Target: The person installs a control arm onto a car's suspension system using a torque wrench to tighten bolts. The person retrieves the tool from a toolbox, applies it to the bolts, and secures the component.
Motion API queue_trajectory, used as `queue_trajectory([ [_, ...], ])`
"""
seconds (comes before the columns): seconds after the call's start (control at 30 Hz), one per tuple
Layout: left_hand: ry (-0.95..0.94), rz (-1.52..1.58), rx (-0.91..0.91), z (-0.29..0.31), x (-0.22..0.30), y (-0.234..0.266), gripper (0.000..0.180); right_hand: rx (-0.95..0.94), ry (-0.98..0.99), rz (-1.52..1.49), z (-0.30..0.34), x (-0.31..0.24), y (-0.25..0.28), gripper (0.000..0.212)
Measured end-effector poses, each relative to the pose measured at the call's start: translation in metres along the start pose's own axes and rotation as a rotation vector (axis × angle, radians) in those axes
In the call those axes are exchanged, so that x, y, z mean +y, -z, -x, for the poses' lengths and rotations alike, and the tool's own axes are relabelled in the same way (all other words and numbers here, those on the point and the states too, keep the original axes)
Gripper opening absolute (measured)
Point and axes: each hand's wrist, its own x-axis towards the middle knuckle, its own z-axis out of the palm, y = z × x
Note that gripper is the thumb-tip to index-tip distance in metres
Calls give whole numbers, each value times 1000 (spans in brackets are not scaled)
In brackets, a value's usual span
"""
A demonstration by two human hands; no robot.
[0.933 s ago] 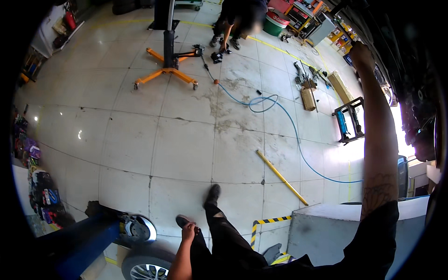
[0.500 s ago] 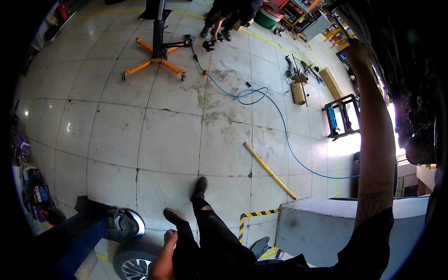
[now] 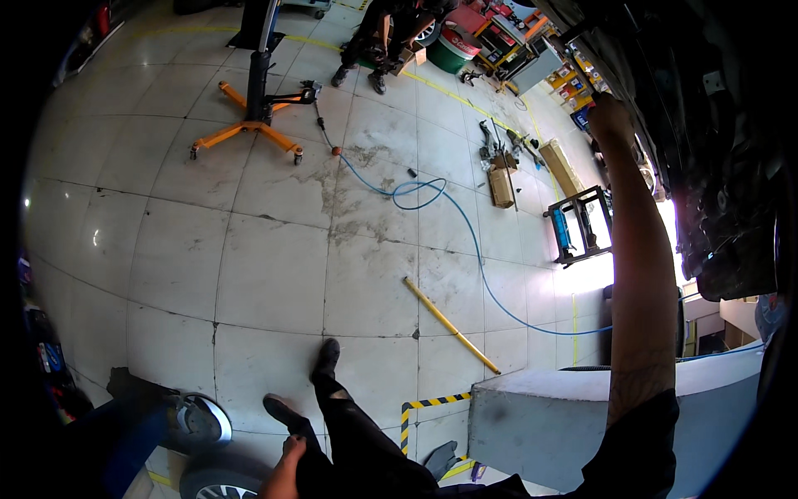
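Note:
My right arm stretches up along the right side, and my right hand (image 3: 611,118) is closed beside the dark underside of a raised vehicle (image 3: 723,183). Whatever its fingers grip, if anything, is too dark and small to make out. My left hand (image 3: 293,452) hangs low by my leg with its fingers curled in; the inside of the grip is hidden. Nearest to it is a car wheel (image 3: 223,482) at the lower edge, with a brake disc (image 3: 199,422) just above.
A yellow pole (image 3: 451,326) and a blue hose (image 3: 478,249) lie on the tiles. Farther off are an orange-legged stand (image 3: 249,126), a black frame cart (image 3: 582,229), cardboard boxes (image 3: 501,187) and a co-worker (image 3: 386,37) handling a dark part. A grey block (image 3: 532,424) stands at right.
My raised right hand has shifted left and slightly down in the picture, as has most of the floor scene. The co-worker has straightened up, lifting a dark part off the floor.

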Motion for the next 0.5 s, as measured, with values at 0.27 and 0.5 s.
queue_trajectory([
  [0.27, -501, 125, 104, 53, 79, 38, 41, -96, -40, 32, 7, -13, 13, 33],
  [0.5, -568, 141, 119, 63, 97, 45, 42, -58, -67, -34, 4, -9, 3, 33],
])
